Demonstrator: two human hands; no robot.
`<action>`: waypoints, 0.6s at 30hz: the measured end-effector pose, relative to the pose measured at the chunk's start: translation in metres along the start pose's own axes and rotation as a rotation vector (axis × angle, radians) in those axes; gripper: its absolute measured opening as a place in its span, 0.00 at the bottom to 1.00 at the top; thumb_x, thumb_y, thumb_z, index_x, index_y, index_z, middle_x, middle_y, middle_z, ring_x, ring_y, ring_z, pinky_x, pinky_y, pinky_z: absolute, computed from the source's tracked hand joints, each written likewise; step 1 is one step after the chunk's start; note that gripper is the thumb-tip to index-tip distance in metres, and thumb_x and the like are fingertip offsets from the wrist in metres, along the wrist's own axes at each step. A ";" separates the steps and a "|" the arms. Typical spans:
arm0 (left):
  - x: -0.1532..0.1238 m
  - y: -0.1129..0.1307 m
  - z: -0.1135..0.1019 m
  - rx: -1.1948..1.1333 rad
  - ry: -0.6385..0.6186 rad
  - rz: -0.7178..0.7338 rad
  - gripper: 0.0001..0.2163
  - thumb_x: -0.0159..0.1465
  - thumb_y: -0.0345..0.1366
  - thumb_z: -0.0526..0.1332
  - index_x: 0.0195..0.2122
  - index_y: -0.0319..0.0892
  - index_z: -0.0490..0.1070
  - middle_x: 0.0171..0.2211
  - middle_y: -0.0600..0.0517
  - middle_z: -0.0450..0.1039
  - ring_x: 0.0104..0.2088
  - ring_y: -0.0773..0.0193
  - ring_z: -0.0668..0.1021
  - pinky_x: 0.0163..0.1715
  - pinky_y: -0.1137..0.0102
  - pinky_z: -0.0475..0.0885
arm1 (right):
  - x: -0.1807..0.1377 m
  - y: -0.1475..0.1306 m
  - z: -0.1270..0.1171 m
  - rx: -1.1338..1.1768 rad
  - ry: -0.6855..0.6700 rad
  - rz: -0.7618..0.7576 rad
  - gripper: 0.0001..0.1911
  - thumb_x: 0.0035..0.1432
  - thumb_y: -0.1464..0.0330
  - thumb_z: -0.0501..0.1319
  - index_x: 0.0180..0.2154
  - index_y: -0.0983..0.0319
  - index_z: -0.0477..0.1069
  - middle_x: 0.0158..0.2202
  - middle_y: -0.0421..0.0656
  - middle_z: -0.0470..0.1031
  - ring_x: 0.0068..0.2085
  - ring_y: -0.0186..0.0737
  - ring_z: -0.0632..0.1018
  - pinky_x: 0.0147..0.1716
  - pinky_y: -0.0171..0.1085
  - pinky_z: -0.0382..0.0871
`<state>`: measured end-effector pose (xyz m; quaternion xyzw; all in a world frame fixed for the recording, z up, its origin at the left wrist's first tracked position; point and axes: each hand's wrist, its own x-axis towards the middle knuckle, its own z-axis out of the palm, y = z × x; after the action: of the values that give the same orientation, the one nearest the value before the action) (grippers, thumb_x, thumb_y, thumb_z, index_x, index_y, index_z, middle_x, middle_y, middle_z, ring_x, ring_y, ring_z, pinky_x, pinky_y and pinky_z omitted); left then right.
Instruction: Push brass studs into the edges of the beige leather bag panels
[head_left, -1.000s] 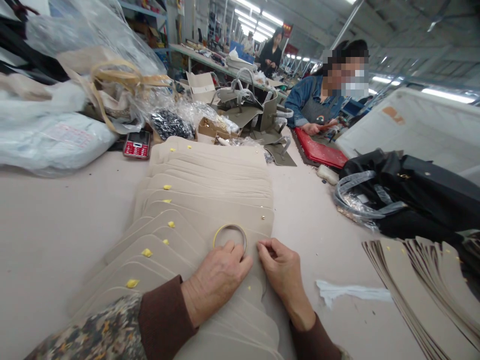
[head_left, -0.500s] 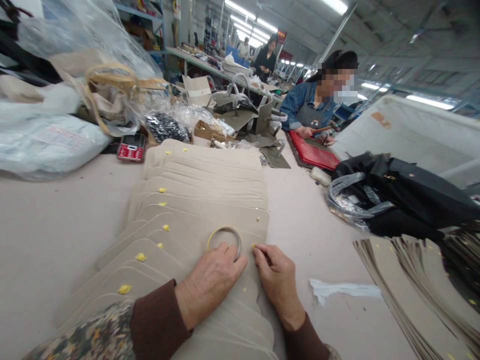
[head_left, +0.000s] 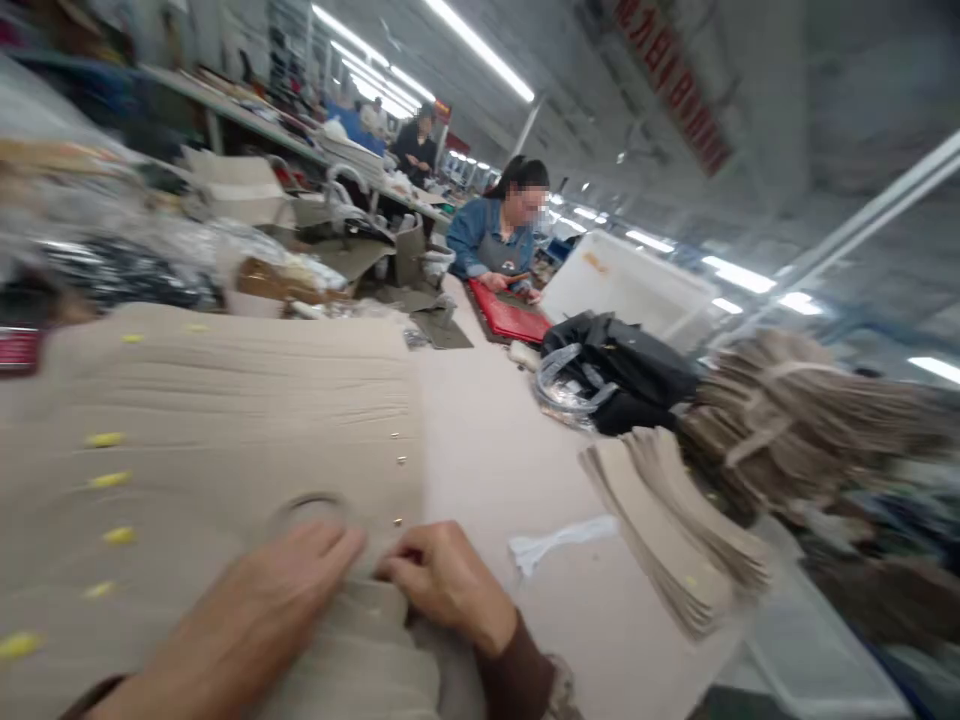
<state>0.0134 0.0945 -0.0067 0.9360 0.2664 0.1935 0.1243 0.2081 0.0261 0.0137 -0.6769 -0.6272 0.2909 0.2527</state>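
Note:
Beige panels (head_left: 247,380) lie overlapped in a long fanned stack, with yellow tape bits (head_left: 109,480) along their left side. Small gold studs (head_left: 401,460) show near the right edge. My left hand (head_left: 255,590), blurred, rests over the panels and is closed on a roll of tape (head_left: 315,497), whose ring sticks out beyond the fingers. Beside it, my right hand (head_left: 454,585) is closed in a pinch at the stack's right edge, just below the nearest stud. Whatever lies between its fingertips is hidden.
Strips of beige material (head_left: 660,520) lie in bundles at right, near a white scrap (head_left: 562,540). Beyond are a black bag (head_left: 622,365) and a red tray (head_left: 514,315), where a co-worker (head_left: 495,235) works. Plastic-wrapped goods (head_left: 135,260) crowd the back left.
The view has swung right, so the stack and both hands appear farther left. The yellow bit at my right fingertips no longer shows, and another gold stud is visible just above them.

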 end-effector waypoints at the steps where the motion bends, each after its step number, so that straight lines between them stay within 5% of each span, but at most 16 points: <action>1: 0.003 0.007 -0.013 0.023 -0.033 0.015 0.17 0.58 0.19 0.46 0.35 0.44 0.70 0.30 0.52 0.73 0.30 0.60 0.75 0.30 0.68 0.70 | -0.002 0.000 -0.002 0.028 -0.002 -0.011 0.09 0.56 0.72 0.62 0.28 0.60 0.80 0.23 0.37 0.79 0.25 0.34 0.77 0.25 0.28 0.65; 6: 0.004 0.009 -0.028 -0.059 0.103 0.075 0.12 0.68 0.26 0.49 0.48 0.42 0.66 0.35 0.50 0.77 0.33 0.64 0.79 0.34 0.73 0.74 | -0.001 -0.006 -0.005 0.179 0.231 -0.172 0.08 0.60 0.70 0.59 0.37 0.62 0.78 0.32 0.41 0.80 0.32 0.35 0.77 0.33 0.31 0.68; 13: 0.002 0.012 -0.015 -0.115 0.237 0.117 0.19 0.70 0.30 0.50 0.61 0.37 0.52 0.39 0.45 0.78 0.36 0.61 0.81 0.33 0.69 0.77 | -0.001 -0.023 -0.001 0.054 0.244 -0.524 0.08 0.63 0.72 0.54 0.40 0.61 0.72 0.35 0.44 0.78 0.35 0.36 0.77 0.36 0.33 0.71; 17: -0.012 0.012 -0.031 0.018 0.001 0.070 0.16 0.69 0.28 0.51 0.58 0.42 0.60 0.35 0.49 0.78 0.30 0.65 0.80 0.29 0.72 0.76 | 0.005 -0.013 0.024 -0.085 0.318 -0.613 0.11 0.63 0.61 0.54 0.37 0.55 0.74 0.31 0.43 0.79 0.32 0.38 0.80 0.31 0.34 0.74; 18: -0.022 0.004 -0.039 0.086 -0.085 0.026 0.16 0.69 0.26 0.49 0.57 0.44 0.62 0.34 0.49 0.78 0.28 0.67 0.79 0.26 0.73 0.75 | 0.015 -0.012 0.039 -0.130 0.436 -0.445 0.13 0.63 0.58 0.53 0.35 0.52 0.75 0.30 0.43 0.78 0.32 0.41 0.80 0.31 0.37 0.75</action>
<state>-0.0186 0.0842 0.0229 0.9513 0.2567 0.1435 0.0926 0.1722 0.0416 -0.0065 -0.5840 -0.7084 0.0360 0.3948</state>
